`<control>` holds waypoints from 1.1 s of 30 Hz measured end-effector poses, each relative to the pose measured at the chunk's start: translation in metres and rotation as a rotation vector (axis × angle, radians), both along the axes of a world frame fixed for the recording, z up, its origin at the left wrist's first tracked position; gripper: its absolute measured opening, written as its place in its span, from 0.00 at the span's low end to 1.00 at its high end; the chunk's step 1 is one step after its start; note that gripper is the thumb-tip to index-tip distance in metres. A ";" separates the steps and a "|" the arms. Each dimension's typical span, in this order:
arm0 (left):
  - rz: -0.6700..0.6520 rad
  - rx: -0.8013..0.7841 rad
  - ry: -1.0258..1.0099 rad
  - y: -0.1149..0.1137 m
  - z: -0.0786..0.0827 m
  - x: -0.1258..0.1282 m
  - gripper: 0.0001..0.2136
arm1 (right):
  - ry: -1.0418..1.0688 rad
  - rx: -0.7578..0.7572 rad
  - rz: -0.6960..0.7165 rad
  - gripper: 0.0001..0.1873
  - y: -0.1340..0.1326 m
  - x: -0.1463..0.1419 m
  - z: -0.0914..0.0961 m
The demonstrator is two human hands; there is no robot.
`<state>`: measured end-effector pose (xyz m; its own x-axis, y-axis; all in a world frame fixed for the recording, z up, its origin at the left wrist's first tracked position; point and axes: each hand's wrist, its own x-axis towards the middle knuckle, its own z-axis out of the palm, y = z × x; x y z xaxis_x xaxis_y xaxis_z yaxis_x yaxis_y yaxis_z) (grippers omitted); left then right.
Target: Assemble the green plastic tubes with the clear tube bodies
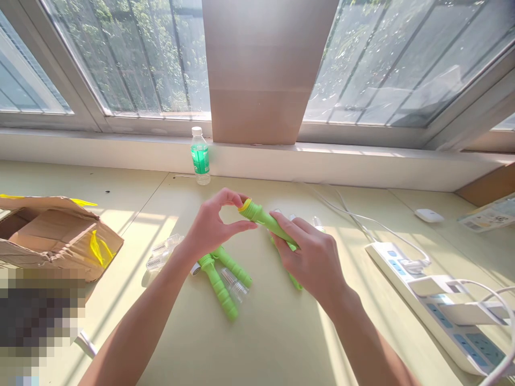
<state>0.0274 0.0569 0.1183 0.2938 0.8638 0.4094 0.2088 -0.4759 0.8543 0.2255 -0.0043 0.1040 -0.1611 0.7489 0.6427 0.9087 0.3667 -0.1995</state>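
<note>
Above the table (277, 348), the green handle (257, 212) slants lengthwise, its yellow ring (243, 205) pointing far-left — right hand (316, 254) gripping the body, left hand (211, 222) curved wide at the ring, whether clasping I cannot tell.

The handle (262, 216) is green — its rim (243, 206) yellow.

1. Held left arm (147, 305) slanting up and inward from lower left, bare.
2. Mirrored with right arm (364, 327) from lower right, also bare.
3. Set left hand (209, 222) slightly farther forward than right hand (311, 254).
4. Curved left thumb (241, 227) and left forefinger into loose C, tips apart.
5. Curled right fingers (287, 225) into grip, pointing toward left hand; turned back of hand upward.
</note>
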 end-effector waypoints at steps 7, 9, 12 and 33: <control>0.067 0.069 0.001 -0.002 0.000 0.004 0.15 | 0.109 -0.074 0.037 0.16 0.000 -0.001 0.001; 0.100 0.085 0.006 -0.003 -0.001 0.006 0.15 | 0.150 -0.102 0.042 0.15 0.000 -0.002 0.001; 0.123 0.132 -0.024 -0.003 -0.003 0.009 0.15 | 0.200 -0.116 0.048 0.15 -0.001 -0.003 0.001; 0.096 0.202 -0.194 -0.007 -0.010 0.018 0.17 | 0.333 -0.132 0.122 0.16 -0.005 -0.002 0.006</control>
<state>0.0459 0.0501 0.1084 0.1139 0.7792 0.6164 0.1032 -0.6263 0.7727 0.2231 -0.0091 0.1100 -0.0529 0.8173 0.5739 0.7376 0.4194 -0.5293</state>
